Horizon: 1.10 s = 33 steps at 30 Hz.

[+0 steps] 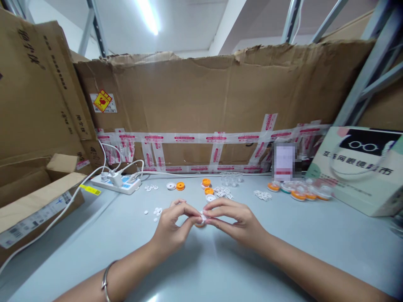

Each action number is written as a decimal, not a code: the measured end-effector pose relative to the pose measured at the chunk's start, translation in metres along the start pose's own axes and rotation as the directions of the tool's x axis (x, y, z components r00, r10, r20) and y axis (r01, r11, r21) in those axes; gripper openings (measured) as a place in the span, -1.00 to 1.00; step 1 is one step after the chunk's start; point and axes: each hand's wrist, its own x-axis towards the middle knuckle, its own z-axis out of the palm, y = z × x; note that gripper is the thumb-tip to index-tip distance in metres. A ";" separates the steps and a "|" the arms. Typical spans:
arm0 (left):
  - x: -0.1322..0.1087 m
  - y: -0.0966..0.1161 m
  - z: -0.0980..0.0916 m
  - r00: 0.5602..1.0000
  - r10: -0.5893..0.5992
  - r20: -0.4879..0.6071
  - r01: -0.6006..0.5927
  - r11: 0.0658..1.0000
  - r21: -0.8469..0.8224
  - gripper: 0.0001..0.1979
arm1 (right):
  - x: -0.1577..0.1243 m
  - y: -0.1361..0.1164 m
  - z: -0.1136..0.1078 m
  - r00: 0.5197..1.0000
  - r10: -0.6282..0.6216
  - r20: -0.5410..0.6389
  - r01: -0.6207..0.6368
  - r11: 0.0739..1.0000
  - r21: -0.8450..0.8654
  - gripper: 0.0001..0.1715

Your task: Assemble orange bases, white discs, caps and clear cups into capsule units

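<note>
My left hand (172,226) and my right hand (236,219) meet over the grey table (201,260), fingertips pinched together on a small round part (201,219), white on top with orange showing beneath. Both hands are closed around it, and the fingers cover most of the part. Just left of my left hand lie several tiny white discs (155,213). Beyond my fingers sit orange caps (207,186) and a white cap (210,197).
A white power strip (117,183) with plugged cables lies at the back left beside an open cardboard box (34,201). Finished orange-and-white parts (299,191) cluster at the back right next to a printed paper bag (362,167). A taped cardboard wall (214,109) closes the back.
</note>
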 end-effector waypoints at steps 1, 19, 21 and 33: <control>0.000 0.000 0.000 1.000 -0.013 -0.002 0.013 1.000 -0.011 -0.92 | -0.001 0.001 0.000 0.999 -0.034 0.002 0.034 0.999 -0.013 -0.87; 0.005 -0.008 -0.004 0.979 -0.175 0.106 0.166 0.982 0.090 -0.89 | -0.005 0.013 0.003 0.981 -0.026 0.191 0.084 0.950 -0.300 -0.75; 0.006 -0.013 -0.004 0.967 -0.196 0.160 0.172 0.973 0.155 -0.77 | -0.005 0.018 0.006 0.977 0.108 0.184 -0.059 0.966 -0.251 -0.73; 0.000 -0.034 0.010 0.904 -0.283 0.321 0.187 0.936 0.300 -0.75 | -0.004 0.030 0.022 0.915 0.355 0.190 -0.338 0.934 -0.119 -0.83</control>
